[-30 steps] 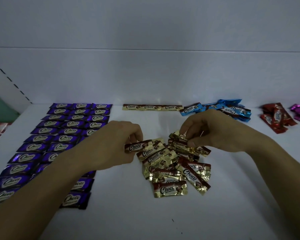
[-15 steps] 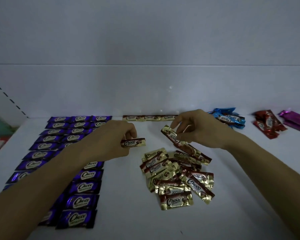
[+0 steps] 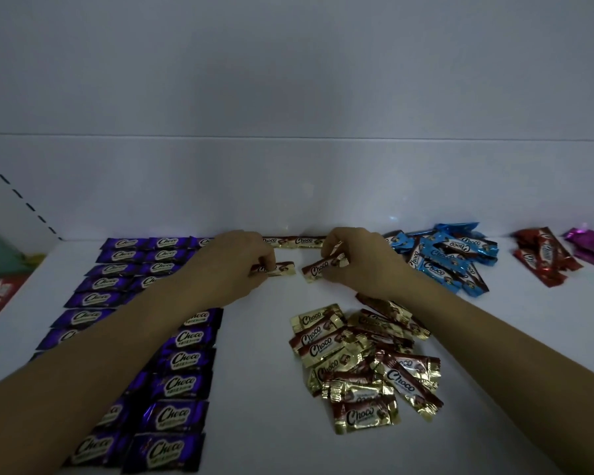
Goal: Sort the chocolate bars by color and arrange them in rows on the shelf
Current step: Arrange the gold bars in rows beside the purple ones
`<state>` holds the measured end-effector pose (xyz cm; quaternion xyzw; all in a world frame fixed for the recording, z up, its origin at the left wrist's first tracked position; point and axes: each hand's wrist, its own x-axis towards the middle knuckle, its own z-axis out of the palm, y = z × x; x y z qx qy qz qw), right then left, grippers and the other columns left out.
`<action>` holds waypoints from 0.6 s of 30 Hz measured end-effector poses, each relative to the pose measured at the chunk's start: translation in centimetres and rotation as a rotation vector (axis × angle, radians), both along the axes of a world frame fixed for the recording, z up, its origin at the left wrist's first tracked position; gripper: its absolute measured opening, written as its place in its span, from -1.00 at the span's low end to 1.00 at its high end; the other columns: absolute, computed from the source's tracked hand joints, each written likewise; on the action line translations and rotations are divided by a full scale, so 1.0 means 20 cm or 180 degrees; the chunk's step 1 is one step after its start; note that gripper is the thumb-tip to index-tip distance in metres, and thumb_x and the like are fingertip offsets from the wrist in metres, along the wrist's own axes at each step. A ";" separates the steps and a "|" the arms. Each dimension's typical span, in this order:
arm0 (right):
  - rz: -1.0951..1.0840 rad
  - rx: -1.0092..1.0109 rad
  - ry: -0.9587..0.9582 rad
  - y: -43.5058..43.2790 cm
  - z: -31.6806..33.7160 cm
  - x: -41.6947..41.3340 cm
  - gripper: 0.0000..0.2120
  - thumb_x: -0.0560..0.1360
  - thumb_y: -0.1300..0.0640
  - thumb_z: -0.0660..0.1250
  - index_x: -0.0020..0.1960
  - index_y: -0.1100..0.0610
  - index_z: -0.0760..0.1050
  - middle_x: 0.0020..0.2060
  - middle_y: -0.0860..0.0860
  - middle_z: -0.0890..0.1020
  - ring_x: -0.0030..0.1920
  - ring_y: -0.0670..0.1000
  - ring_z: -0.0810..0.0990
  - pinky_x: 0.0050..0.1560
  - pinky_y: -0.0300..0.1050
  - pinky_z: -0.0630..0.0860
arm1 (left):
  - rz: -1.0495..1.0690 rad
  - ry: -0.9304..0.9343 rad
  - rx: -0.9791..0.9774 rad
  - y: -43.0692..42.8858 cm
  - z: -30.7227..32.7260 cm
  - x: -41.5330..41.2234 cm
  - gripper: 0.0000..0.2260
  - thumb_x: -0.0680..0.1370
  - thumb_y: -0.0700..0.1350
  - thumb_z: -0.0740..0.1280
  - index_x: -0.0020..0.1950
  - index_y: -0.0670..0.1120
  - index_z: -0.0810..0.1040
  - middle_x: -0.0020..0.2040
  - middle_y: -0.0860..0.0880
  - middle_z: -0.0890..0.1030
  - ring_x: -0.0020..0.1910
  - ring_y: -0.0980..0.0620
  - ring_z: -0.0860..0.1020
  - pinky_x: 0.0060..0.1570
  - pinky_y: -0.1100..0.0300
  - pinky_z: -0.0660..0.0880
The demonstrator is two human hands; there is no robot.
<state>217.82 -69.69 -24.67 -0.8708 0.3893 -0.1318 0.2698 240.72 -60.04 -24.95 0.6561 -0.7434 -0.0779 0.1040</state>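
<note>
On the white shelf, the left hand pinches the left end of a gold-and-brown foil-wrapped chocolate bar. Its long axis runs left to right, parallel to the back row of gold bars just behind it. The right hand pinches a second gold-and-brown bar just beside the first, slanted with its left end nearer the viewer. A loose heap of gold bars lies in front, rows of purple-wrapped bars are at left, and blue, red and magenta piles at right.
</note>
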 end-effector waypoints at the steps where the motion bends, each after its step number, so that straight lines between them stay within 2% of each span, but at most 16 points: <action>1: 0.0005 -0.0153 0.0032 0.01 -0.01 0.00 -0.80 0.44 0.03 0.50 0.02 0.00 0.55 -0.04 -0.06 0.62 -0.15 -0.08 0.58 -0.19 -0.20 0.50 | -0.0035 -0.0062 -0.0077 0.00 -0.01 0.00 -0.88 0.54 -0.07 0.40 0.06 0.04 0.64 0.01 0.08 0.56 -0.02 0.10 0.50 0.00 0.16 0.46; 5: 0.0043 -0.0807 0.0169 0.04 -0.01 -0.04 -0.69 0.45 -0.04 0.49 0.14 0.00 0.57 0.00 -0.06 0.54 -0.15 -0.07 0.52 -0.14 -0.11 0.50 | -0.0141 -0.0117 -0.0263 0.04 -0.01 0.00 -0.81 0.55 -0.04 0.39 0.15 0.02 0.63 0.05 0.07 0.56 0.00 0.09 0.51 -0.01 0.14 0.51; 8: 0.0251 -0.0882 0.0200 0.03 -0.02 -0.07 -0.83 0.47 0.08 0.48 0.06 0.00 0.65 -0.05 -0.04 0.61 -0.19 -0.08 0.54 -0.12 -0.11 0.56 | -0.0180 -0.0028 -0.0063 0.11 0.00 -0.03 -0.70 0.60 0.04 0.30 0.33 0.06 0.54 0.15 0.13 0.49 0.05 0.18 0.47 0.05 0.17 0.52; 11: 0.0470 -0.0921 0.0204 0.03 -0.06 -0.07 -0.85 0.50 0.16 0.43 0.03 0.02 0.71 -0.10 -0.03 0.66 -0.21 -0.10 0.56 -0.11 -0.16 0.57 | -0.0238 -0.0193 0.0153 0.16 0.00 -0.06 -0.57 0.61 0.12 0.22 0.46 0.04 0.39 0.28 0.12 0.38 0.11 0.19 0.40 0.10 0.19 0.48; 16: 0.0531 -0.1203 0.0308 0.02 -0.09 -0.03 -0.84 0.53 0.16 0.31 -0.03 0.06 0.68 -0.19 -0.01 0.57 -0.21 -0.01 0.55 -0.17 -0.02 0.57 | -0.0266 -0.0462 0.0031 0.15 -0.03 -0.03 -0.53 0.61 0.16 0.14 0.47 0.00 0.35 0.30 0.06 0.34 0.13 0.11 0.39 0.07 0.11 0.50; 18: 0.0555 -0.1258 0.0365 0.02 -0.09 -0.01 -0.81 0.53 0.15 0.26 0.00 0.06 0.66 -0.14 -0.01 0.56 -0.18 0.01 0.56 -0.17 0.00 0.58 | -0.0225 -0.0550 0.0065 0.14 -0.04 -0.01 -0.48 0.59 0.21 0.04 0.47 0.00 0.34 0.31 0.06 0.32 0.18 0.09 0.39 0.09 0.10 0.51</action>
